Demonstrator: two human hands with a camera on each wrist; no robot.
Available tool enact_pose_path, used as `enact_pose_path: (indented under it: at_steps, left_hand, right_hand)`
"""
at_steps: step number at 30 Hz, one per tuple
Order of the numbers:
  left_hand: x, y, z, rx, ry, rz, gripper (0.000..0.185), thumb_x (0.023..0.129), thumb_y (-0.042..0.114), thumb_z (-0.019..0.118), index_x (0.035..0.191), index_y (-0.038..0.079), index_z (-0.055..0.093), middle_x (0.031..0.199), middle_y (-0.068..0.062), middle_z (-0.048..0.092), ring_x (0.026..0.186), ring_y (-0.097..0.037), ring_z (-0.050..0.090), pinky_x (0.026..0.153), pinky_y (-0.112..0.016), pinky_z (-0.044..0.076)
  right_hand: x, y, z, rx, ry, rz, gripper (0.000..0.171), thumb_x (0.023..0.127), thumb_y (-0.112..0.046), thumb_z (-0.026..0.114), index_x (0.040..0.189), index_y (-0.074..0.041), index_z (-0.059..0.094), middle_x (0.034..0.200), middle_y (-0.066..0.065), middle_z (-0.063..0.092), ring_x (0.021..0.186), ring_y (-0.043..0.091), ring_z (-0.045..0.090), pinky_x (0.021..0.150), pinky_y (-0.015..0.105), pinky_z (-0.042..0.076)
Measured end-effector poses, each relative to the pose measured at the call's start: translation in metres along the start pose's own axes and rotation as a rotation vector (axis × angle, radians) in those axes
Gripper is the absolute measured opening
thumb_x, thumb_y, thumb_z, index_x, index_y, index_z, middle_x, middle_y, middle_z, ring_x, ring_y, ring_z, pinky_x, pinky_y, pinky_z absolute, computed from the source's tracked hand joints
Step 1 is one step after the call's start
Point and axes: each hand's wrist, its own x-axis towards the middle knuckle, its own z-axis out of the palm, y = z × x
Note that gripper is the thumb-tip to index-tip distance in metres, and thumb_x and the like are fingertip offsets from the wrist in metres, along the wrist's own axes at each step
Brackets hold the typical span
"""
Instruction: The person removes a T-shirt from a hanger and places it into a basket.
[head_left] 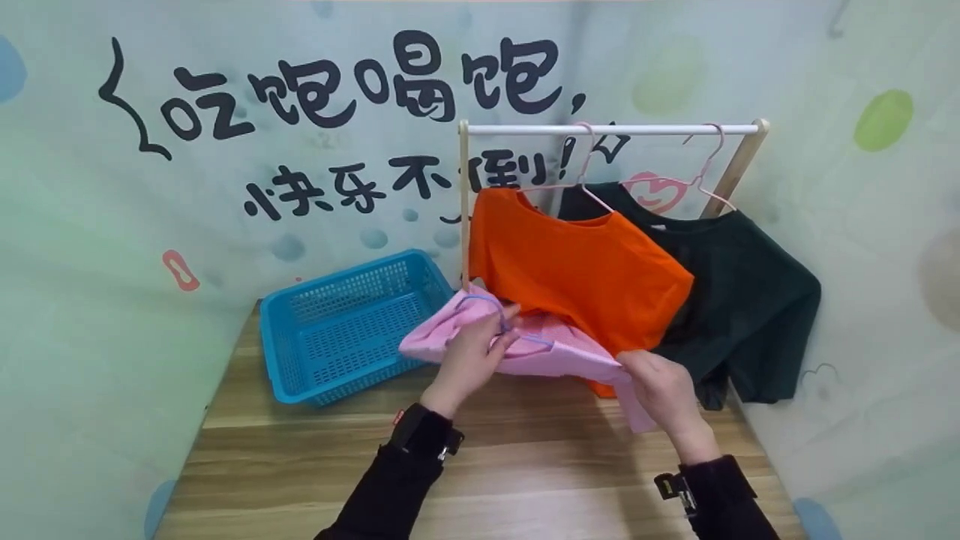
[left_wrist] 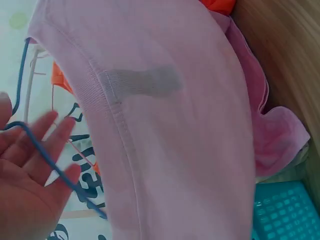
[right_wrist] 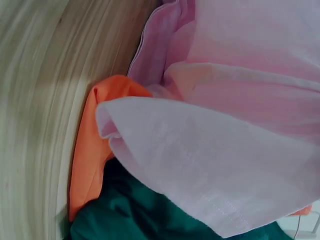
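A pink shirt hangs between my two hands, with a blue clothes hanger partly inside its neckline. My left hand is at the neck opening and holds the hanger near its hook, the wire crossing between thumb and fingers. At the shirt's right shoulder, my right hand pinches the fabric. A sleeve of the shirt droops in the right wrist view, where the right hand itself is out of sight. Cloth hides the hanger's lower part.
Behind the shirt stands a clothes rack with an orange shirt and a dark green shirt on pink hangers. A blue plastic basket sits left on the wooden table. A printed curtain surrounds it.
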Motion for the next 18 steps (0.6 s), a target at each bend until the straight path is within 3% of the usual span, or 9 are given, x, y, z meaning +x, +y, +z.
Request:
enact_pose_path:
  at_steps: [6,10,14,18]
  left_hand:
    - [-0.0052,-0.0038,0.0011,-0.082,0.029,-0.076,0.011,0.099,0.016,0.061,0.107,0.009,0.066,0.098,-0.002,0.072,0.089,-0.016,0.067,0.084,-0.029,0.054]
    - [-0.0072,-0.0044,0.0001,-0.053,0.032,-0.071,0.008,0.099,0.015,0.062,0.102,0.009,0.066,0.091,0.0,0.07,0.084,-0.016,0.064,0.082,-0.028,0.055]
    - [-0.0068,-0.0037,-0.0016,-0.03,0.041,-0.05,0.006,0.098,0.013,0.062,0.1,0.009,0.067,0.086,0.001,0.067,0.082,-0.016,0.06,0.081,-0.03,0.054]
    - [-0.0066,-0.0016,-0.0056,-0.029,0.057,-0.05,0.005,0.098,0.012,0.062,0.1,0.01,0.066,0.084,0.003,0.064,0.08,-0.016,0.058,0.079,-0.03,0.053]
  right_hand:
    - [0.0033,-0.0021,0.0072,0.037,-0.025,-0.002,0.036,0.108,-0.029,0.042,0.103,-0.008,0.07,0.091,0.007,0.071,0.073,0.024,0.066,0.064,0.036,0.056]
    - [0.0046,-0.0018,0.01,0.103,-0.008,0.057,0.033,0.105,-0.031,0.048,0.102,-0.008,0.072,0.092,0.007,0.071,0.077,0.025,0.067,0.077,0.026,0.055]
    - [0.0079,-0.0016,0.0108,0.158,0.06,0.1,0.032,0.104,-0.03,0.052,0.099,-0.007,0.073,0.092,0.007,0.072,0.08,0.025,0.067,0.092,0.012,0.043]
    - [0.0108,-0.0016,0.0106,0.197,0.132,0.122,0.031,0.102,-0.028,0.055,0.097,-0.004,0.073,0.091,0.009,0.071,0.08,0.027,0.066,0.093,0.012,0.043]
